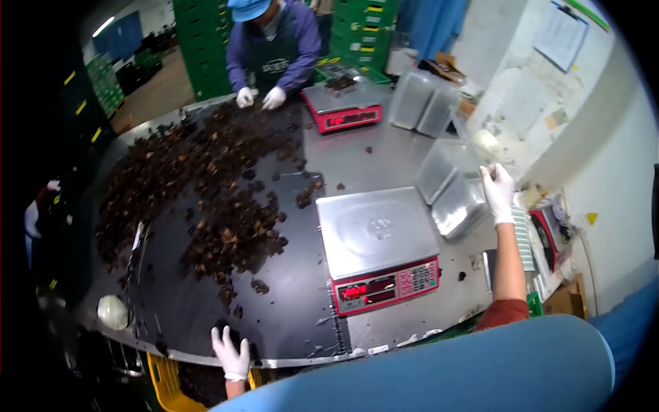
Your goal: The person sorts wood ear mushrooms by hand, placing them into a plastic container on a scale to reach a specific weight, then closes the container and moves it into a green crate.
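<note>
My left hand [231, 354], in a white glove, has its fingers spread over the near edge of the table, with nothing in it. The dark mat [288, 309] lies beside it, and a heap of dark brown crinkled pieces [226, 240] is farther up. My right hand [499, 192], also gloved, is raised at the right, by stacked clear plastic tubs [456, 206]. Its fingers are bent together; what they hold, if anything, is too small to make out. Between my hands stands a red scale [381, 240] with a bare metal plate and lit red digits.
Across the table, a co-worker [274, 48] handles brown pieces beside another red scale [343, 110]. More clear tubs [422, 103] stand at the back right. A yellow crate [165, 384] sits below the near edge. A whitish round object [112, 312] rests at the left rim.
</note>
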Demonstrator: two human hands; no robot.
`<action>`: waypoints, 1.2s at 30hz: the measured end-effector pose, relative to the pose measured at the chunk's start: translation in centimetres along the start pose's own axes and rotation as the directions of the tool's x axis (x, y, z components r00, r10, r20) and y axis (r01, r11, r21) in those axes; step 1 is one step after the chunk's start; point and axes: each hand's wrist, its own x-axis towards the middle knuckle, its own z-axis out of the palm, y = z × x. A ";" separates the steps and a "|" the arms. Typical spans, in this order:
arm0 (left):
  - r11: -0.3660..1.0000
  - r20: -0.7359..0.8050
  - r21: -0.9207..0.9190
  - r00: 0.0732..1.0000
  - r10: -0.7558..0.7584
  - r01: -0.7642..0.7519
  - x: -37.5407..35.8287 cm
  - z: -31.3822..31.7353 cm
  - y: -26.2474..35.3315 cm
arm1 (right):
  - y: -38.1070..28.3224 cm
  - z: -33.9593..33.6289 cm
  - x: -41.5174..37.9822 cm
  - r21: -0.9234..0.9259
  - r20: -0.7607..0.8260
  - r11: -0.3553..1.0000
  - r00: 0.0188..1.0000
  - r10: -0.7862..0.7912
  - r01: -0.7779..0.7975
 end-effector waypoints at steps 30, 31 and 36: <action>0.984 -0.292 0.077 0.940 0.175 -0.160 24.0 1.6 -1.7 | -30.1 27.2 -25.8 0.610 0.423 0.788 0.809 -0.408 0.079; 0.990 -0.226 0.118 0.969 0.103 -0.078 25.0 1.6 -1.7 | -30.4 29.0 -25.2 0.570 0.491 0.821 0.806 -0.330 -0.011; 0.989 0.086 0.143 0.996 0.030 -0.042 26.2 2.3 -1.5 | -33.0 32.6 -24.9 0.215 0.758 0.977 0.629 -0.170 0.004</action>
